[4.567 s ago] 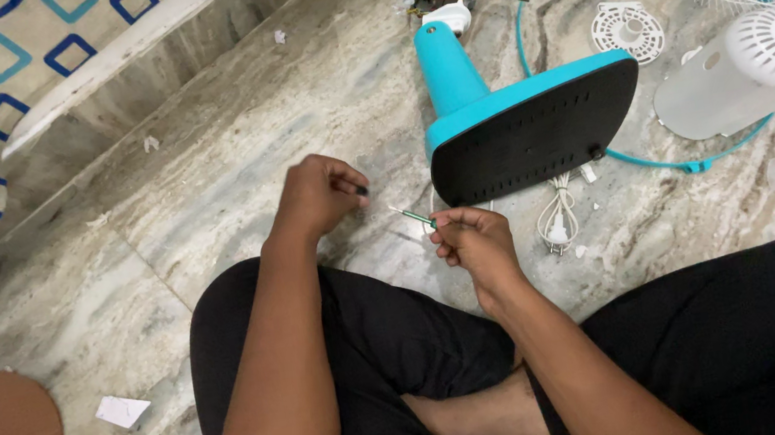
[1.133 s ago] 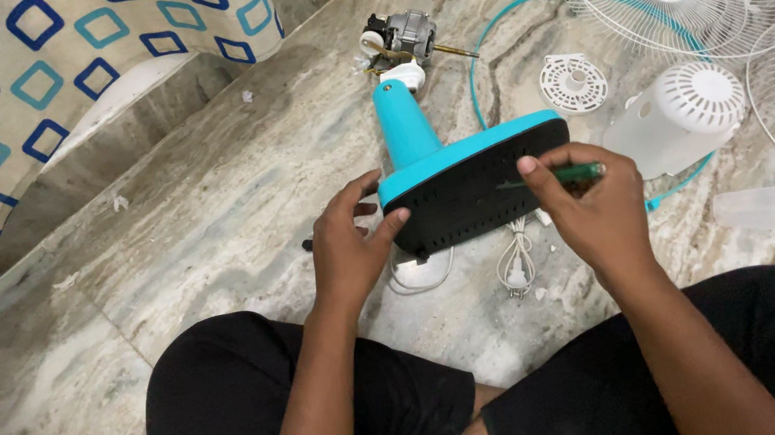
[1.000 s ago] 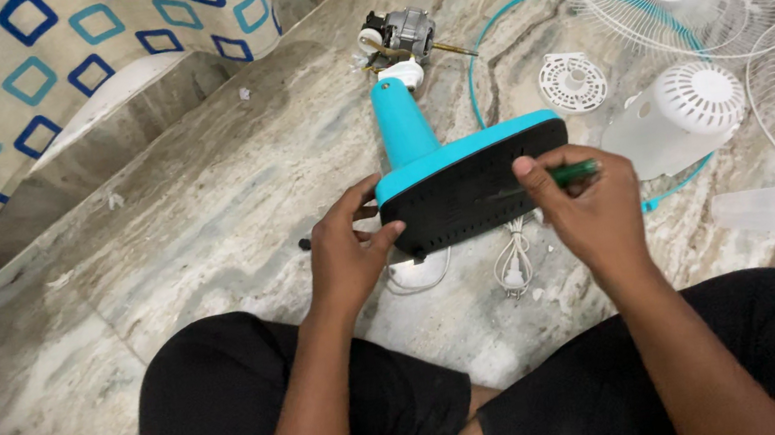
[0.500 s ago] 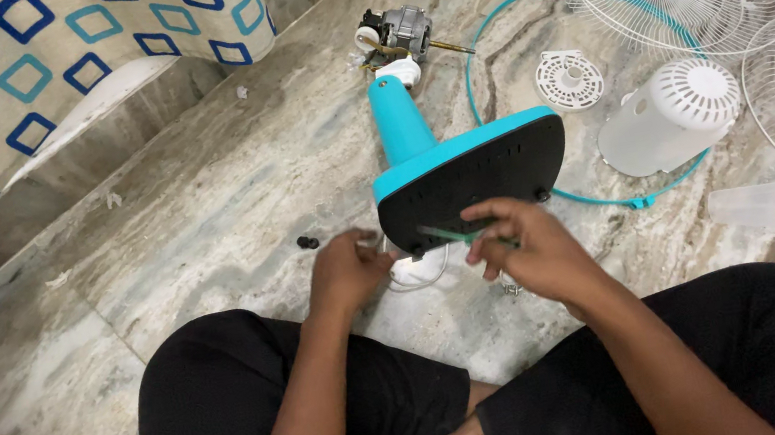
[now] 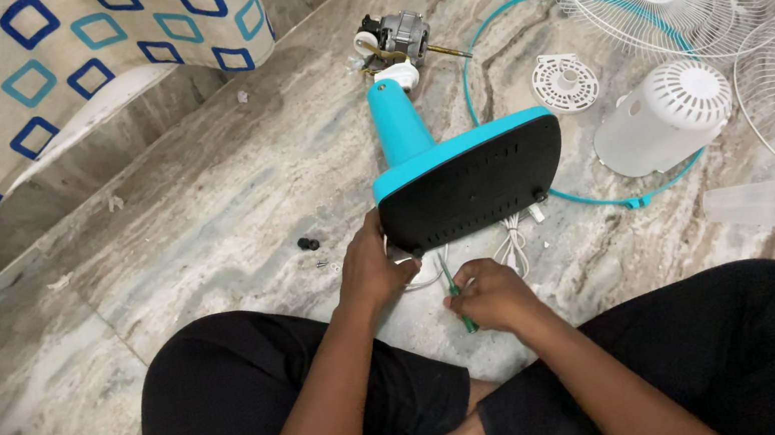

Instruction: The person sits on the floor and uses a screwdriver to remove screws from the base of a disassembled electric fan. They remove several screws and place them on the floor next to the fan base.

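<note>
risk i see: my left hand [image 5: 370, 272] only steadies the tilted fan base [image 5: 469, 183]; right hand [image 5: 490, 296] grips the green screwdriver [image 5: 458, 300], which could slip.

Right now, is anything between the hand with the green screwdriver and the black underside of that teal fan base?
Nothing solid blocks it. The right hand holds the green screwdriver just below the fan base. Only a loose white cord lies on the floor between them. The left hand already touches the base's lower corner.

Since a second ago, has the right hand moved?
Yes. The right hand with the green screwdriver dropped from the fan base's black underside to below its lower edge.
</note>
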